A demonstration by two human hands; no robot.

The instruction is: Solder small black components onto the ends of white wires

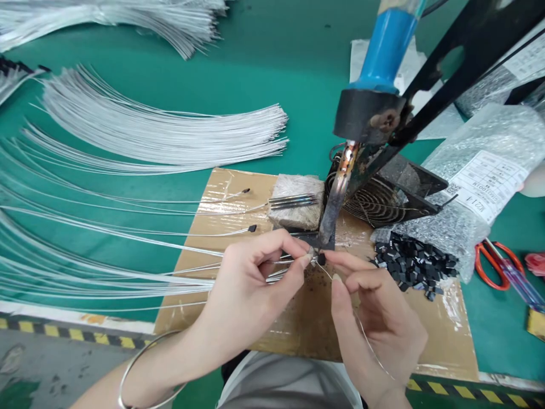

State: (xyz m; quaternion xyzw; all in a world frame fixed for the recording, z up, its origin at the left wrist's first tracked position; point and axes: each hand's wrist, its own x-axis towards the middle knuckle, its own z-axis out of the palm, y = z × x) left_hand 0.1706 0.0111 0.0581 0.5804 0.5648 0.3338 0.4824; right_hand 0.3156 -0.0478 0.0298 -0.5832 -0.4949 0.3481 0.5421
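Under the one soldering iron (336, 199), two hands' fingers pinch: left hand (251, 284) wires (281, 275), right hand (378, 324) one black component (321, 259).

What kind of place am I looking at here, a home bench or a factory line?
Most likely a factory soldering station. A soldering iron is fixed in a stand above the cardboard mat, bundles of white wires fan across the green table, and small black components spill from a bag.
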